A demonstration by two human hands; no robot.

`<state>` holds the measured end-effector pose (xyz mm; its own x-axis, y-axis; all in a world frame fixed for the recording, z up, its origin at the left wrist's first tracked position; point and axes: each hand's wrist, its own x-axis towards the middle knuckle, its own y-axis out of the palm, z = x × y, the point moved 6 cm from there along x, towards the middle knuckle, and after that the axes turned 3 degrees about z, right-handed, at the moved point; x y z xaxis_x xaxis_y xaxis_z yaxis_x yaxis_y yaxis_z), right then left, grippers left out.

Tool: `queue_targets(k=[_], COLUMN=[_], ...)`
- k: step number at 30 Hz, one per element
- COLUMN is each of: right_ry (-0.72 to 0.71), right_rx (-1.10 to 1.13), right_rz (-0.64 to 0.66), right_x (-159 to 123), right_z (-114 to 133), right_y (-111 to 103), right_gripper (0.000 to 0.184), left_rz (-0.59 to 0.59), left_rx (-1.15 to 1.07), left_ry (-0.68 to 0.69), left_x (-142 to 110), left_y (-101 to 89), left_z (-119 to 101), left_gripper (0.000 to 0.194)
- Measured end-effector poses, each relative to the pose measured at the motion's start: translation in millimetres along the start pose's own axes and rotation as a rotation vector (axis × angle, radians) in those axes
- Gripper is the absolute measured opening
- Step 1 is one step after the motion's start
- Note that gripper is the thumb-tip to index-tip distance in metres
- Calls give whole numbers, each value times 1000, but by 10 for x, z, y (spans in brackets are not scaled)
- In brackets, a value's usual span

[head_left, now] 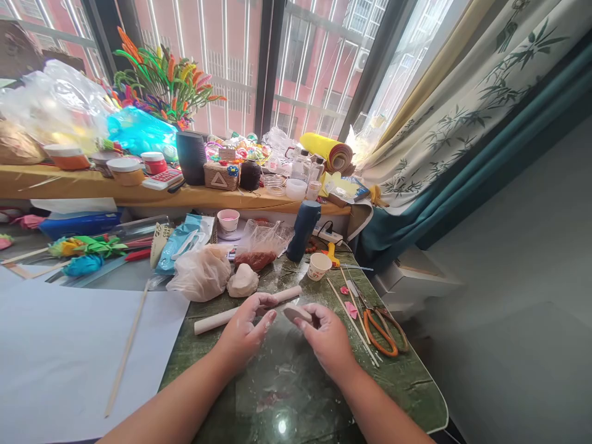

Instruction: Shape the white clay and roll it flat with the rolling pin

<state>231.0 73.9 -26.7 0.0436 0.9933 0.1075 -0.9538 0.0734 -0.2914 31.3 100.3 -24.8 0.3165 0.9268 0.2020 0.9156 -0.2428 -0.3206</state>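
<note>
In my right hand (326,338) is a flattened grey-beige piece of clay (296,313), pinched between thumb and fingers above the table. My left hand (247,330) is a little to the left of it, curved and empty, with thumb and fingers apart. White powder dusts the fingers of both hands. Behind my left hand a pale rolling pin (215,322) lies slantwise, partly covered by the fingers. A larger lump of clay (243,281) rests beyond the pin, beside a clear plastic bag (200,274) with pale contents.
Orange-handled scissors (382,333) and thin wooden sticks (349,317) lie at the right edge. A paper cup (319,267), a dark blue cylinder (304,231) and a bag of reddish-brown material (256,256) stand farther back. White paper (78,357) covers the left side.
</note>
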Motion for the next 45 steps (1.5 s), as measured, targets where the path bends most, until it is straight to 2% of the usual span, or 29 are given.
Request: queue_targets(k=[2, 5, 10, 13, 15, 18, 20, 22, 26, 33, 36, 38, 41, 45], right_ry=[68, 24, -29, -104, -172, -297, -343, -334, -311, -306, -250, -175, -105, -238], right_rx=[115, 174, -185, -243, -346, -523, -503, -464, -581, -527, -478, -430, -311, -176], right_rz=[22, -64, -20, -82, -53, 61, 21, -22, 127, 125, 182, 185, 85, -260], right_x=[5, 14, 8, -23, -45, -86, -107, -109, -91, -102, -74, -36, 0, -80], right_z=[-137, -127, 79, 138, 140, 125, 122, 95, -37, -138, -102, -33, 202, 562], right_y=[95, 48, -61, -119, -72, 68, 72, 54, 158, 166, 215, 173, -64, -494], right_gripper=[34, 36, 23, 20, 14, 4, 5, 8, 5, 32, 18, 13, 14, 31], left_rz=[10, 18, 14, 18, 15, 8, 10, 14, 19, 109, 123, 100, 43, -26], left_rx=[27, 50, 54, 65, 71, 70, 69, 69, 85, 140, 139, 132, 104, 59], left_ry=[4, 9, 2, 11, 18, 22, 22, 27, 16, 65, 49, 39, 44, 0], left_x=[-8, -11, -1, -5, -9, -16, -19, -21, -22, -41, -46, -45, -40, -19], left_y=[4, 10, 18, 20, 16, 9, 11, 16, 32, 138, 153, 133, 76, 13], left_z=[-16, -43, -59, -66, -73, -82, -84, -81, -35, -13, -8, -19, -68, -100], left_gripper=[22, 21, 20, 20, 20, 19, 19, 19, 21, 34, 32, 31, 27, 20])
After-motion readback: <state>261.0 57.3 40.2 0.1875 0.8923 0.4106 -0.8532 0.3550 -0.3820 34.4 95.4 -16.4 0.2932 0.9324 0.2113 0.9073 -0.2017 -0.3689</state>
